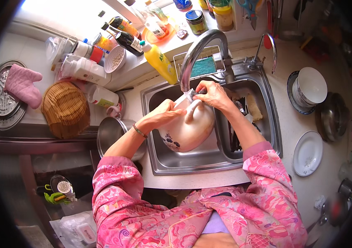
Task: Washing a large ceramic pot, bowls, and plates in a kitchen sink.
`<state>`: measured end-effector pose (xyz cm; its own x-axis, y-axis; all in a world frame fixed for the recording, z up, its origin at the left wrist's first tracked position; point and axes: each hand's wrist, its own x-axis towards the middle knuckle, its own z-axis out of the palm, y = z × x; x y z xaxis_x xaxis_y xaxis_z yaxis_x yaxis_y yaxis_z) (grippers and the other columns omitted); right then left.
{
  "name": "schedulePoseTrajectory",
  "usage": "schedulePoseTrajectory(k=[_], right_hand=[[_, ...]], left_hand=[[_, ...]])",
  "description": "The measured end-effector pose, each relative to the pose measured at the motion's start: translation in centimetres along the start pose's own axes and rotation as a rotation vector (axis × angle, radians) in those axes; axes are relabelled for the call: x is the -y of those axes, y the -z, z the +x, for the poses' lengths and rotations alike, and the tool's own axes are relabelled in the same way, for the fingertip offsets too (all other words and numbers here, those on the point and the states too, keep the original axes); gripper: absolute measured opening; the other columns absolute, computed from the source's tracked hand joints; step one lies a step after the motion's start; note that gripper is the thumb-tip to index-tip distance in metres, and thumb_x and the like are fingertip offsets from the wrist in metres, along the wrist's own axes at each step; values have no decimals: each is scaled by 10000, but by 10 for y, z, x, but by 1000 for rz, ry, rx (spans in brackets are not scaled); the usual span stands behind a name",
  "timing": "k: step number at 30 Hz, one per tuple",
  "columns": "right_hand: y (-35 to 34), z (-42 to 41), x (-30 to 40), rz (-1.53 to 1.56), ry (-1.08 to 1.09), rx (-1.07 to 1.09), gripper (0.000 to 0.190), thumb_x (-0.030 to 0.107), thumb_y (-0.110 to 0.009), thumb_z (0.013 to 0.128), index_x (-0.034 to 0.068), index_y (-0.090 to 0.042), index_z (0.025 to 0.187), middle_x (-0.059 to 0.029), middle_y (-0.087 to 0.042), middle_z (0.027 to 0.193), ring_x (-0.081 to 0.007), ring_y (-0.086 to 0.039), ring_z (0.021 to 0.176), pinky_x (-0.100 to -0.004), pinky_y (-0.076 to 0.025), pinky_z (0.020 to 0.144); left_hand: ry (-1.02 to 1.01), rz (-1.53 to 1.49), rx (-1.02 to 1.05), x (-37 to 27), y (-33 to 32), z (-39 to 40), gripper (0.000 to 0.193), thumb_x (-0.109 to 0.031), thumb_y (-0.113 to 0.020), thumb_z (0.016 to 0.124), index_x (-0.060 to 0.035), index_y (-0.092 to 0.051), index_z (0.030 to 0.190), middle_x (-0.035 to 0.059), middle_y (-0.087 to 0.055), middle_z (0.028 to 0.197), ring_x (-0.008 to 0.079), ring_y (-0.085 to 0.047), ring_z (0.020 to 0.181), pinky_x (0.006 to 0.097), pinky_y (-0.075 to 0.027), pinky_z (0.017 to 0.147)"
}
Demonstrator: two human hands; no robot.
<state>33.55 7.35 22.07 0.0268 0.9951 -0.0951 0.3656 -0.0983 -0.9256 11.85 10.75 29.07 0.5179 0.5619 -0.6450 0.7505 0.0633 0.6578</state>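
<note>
A white ceramic pot (191,135) with dark blue floral decoration is tilted over the left basin of a double stainless-steel sink (182,164). My left hand (165,114) grips its rim, thumb lying on the outer wall beside a loop handle (191,113). In my right hand (214,94) is a dark grey scouring pad (201,91), pinched against the far edge of the pot. Directly above, the curved chrome faucet (191,59) lets water run down by the scouring pad. Most of the pot's inside is hidden from me.
Dark utensils and a beige sponge (254,107) occupy the right basin. A wire rack (200,62) holding a green scouring pad and a yellow detergent bottle (160,62) stand behind. Stacked bowls (310,86) and a white plate (308,153) sit right; a metal pot (112,133) is left.
</note>
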Motion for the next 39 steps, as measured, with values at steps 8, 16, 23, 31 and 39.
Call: schedulePoseTrajectory(k=[8,16,23,31,39], right_hand=[[-17,-4,49,62,508,163,257,116,-753,593,48,-646,817,-141,-578,821,-305,-596,829,-370,-479,751],[-11,1,39,295,390,241,260,79,-750,604,8,-628,822,-116,-599,816,-233,-599,780,-338,-475,708],[3,21,-9,-70,428,177,269,124,-740,554,21,-618,770,-141,-593,811,-292,-594,797,-371,-472,706],[-12,17,19,84,477,397,312,166,-751,610,58,-671,892,-134,-656,736,-244,-642,739,-332,-486,701],[-16,5,41,129,322,629,397,270,-787,569,-12,-663,820,-119,-632,736,-196,-602,708,-305,-466,648]], left_hand=[[-255,-43,-70,-7,-8,1,329,-277,-699,807,24,-644,930,-18,-602,748,40,-515,662,233,-414,555],[-146,-143,38,-12,-6,-6,325,-251,-756,755,21,-658,903,1,-616,742,54,-537,674,248,-433,587],[8,-160,61,3,-1,-5,306,-239,-769,735,1,-665,894,8,-636,771,62,-559,677,229,-440,602],[-24,-157,38,9,-6,-9,300,-246,-771,733,-2,-682,882,6,-637,744,57,-558,660,218,-432,593],[-39,-167,145,16,-2,-16,317,-239,-762,743,9,-677,920,1,-646,769,45,-555,687,209,-440,628]])
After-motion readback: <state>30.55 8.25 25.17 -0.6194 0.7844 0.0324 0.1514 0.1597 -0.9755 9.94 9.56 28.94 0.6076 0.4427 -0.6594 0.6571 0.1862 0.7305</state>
